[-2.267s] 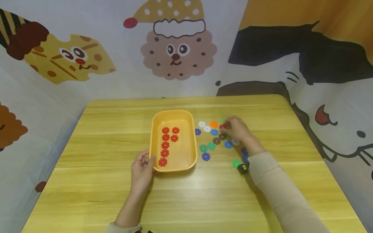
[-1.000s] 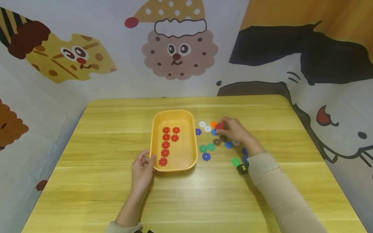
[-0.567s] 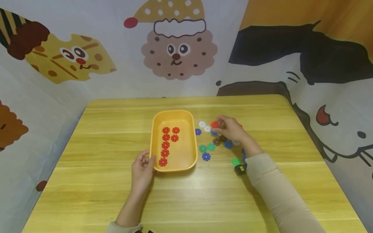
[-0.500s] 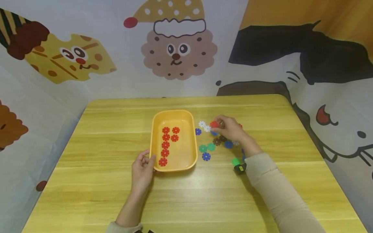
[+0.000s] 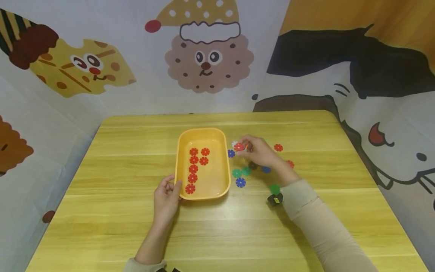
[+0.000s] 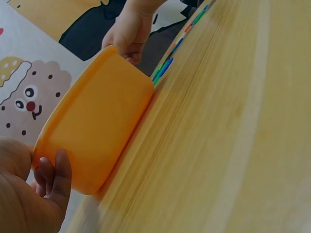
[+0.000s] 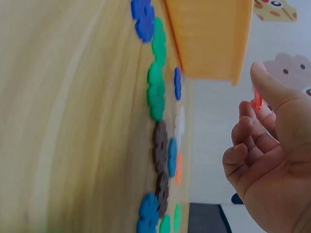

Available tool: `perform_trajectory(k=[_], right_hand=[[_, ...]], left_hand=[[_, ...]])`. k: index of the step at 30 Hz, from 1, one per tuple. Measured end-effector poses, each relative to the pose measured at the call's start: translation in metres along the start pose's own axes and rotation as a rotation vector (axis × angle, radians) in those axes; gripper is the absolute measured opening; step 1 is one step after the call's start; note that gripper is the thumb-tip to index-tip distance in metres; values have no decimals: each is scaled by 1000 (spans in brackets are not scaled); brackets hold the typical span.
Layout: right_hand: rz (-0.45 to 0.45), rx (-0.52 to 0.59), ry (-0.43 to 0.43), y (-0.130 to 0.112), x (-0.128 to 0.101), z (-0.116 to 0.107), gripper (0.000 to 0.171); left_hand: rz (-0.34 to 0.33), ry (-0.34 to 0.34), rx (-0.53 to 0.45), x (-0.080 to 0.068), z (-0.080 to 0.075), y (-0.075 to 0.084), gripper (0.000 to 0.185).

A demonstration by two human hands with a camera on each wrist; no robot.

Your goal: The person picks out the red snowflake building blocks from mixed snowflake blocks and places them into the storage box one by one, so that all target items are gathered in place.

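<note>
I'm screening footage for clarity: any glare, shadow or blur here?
Head view: faint sheen on the table below the yellow tray, soft shadow along the right sleeve; left wrist view: left hand dim against the brighter table; right wrist view: table grain soft, the red disc a small, slightly blurry sliver.

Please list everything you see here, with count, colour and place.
Tray: 1, yellow-orange, on the table.
Tray discs: 7, red, inside the tray.
Held disc: 1, red, above the table.
Loose red discs: 2 visible, on the table, rightmost.
Blue discs: at least 4, right of the tray.
Green discs: at least 4, same area.
Brown discs: 2 visible, same area.
White discs: at least 1, same area.
Orange disc: 1 visible, same area.
Backdrop: 1, mostly white, behind the table.
Sleeves: 2, beige, on both arms.
Device: 1, black, by the right sleeve.
Left hand: 1, gripping the tray's left edge.
Right hand: 1, pinching the held disc.
</note>
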State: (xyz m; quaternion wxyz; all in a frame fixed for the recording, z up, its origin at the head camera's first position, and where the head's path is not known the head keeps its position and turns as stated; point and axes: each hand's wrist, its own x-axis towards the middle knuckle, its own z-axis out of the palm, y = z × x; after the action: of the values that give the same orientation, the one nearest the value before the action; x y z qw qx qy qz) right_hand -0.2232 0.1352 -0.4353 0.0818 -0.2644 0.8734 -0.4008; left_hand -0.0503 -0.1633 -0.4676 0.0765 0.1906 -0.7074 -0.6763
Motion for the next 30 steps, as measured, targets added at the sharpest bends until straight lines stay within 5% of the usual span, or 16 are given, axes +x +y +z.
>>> perform_trajectory(k=[12,20,30], right_hand=[[-80,33,6,-25,7,12,35],[-211,55,22,-35,13,26,35],[-196,53,-28,-61,20,40,37]], left_hand=[[-7,2,9,0,0,1,30],[-4,5,8,0,0,0,29],[7,34,97,1,-2,3,29]])
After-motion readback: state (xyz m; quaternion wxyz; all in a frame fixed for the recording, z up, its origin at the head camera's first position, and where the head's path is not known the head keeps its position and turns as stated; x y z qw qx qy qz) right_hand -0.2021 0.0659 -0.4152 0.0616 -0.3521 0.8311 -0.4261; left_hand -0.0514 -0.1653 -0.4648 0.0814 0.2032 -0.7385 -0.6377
